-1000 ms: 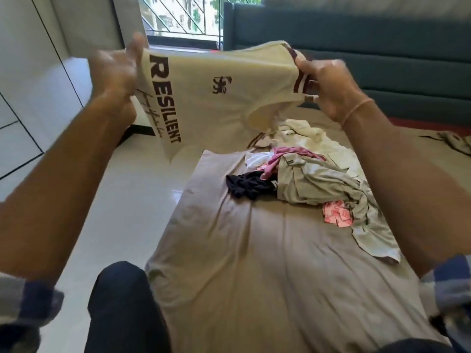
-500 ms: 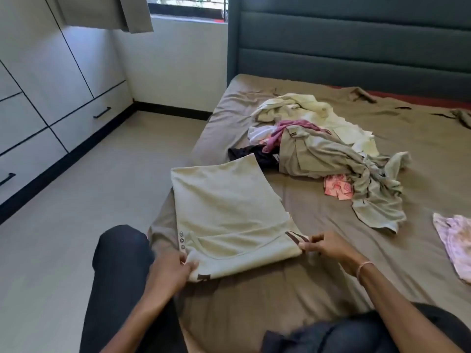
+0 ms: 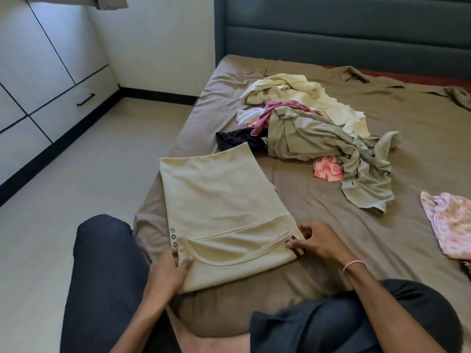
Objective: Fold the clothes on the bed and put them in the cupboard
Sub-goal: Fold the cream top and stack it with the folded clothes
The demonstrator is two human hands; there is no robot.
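Note:
A cream T-shirt lies flat and back-side up on the brown bed, its neck towards me. My left hand pinches its near left shoulder corner, thumb on top. My right hand pinches the striped sleeve edge at the shirt's right side. Beyond the shirt sits a heap of unfolded clothes: cream, olive, pink, white and black pieces. The grey cupboard with drawers lines the left wall.
A pink patterned garment lies at the bed's right edge of view. The dark green headboard stands at the far end. Bare floor runs between bed and cupboard. My knees in dark trousers rest at the bed's near corner.
One second ago I held the shirt up in the air, printed side facing me. It now lies flat on the bed, and both hands have shifted slightly at its near corners.

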